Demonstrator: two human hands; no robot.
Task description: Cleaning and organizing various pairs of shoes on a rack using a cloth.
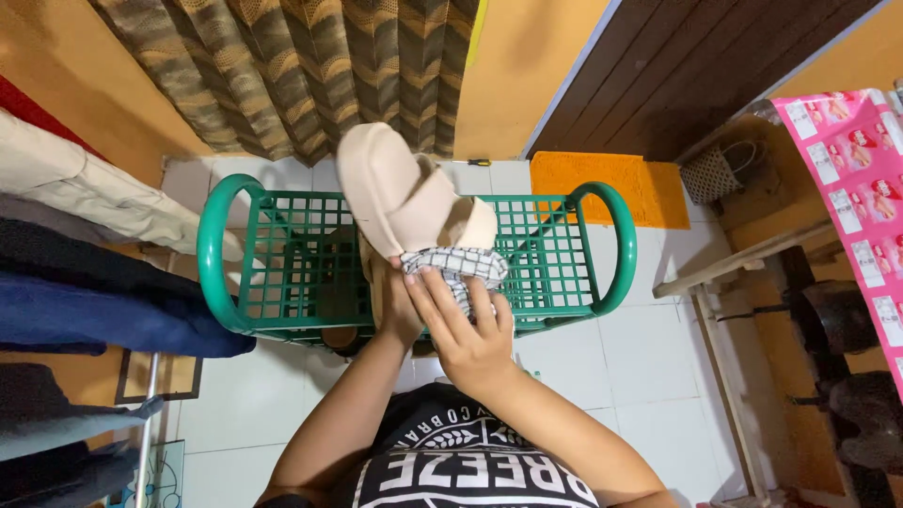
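Observation:
A beige slide sandal [400,188] is held up over a green plastic rack [282,263]. My left hand [393,306] grips the sandal's heel end from below, partly hidden behind the right hand. My right hand [463,329] presses a white cloth with a black grid pattern [453,265] against the sandal's lower end. The sandal's sole faces up and left, and its wide strap shows at the middle.
Clothes [85,245] hang on a rail at the left. A patterned curtain [301,66] hangs behind the rack. An orange mat [602,183] lies on the white tiled floor [649,367], and a wooden table with a pink cover [851,179] stands at the right.

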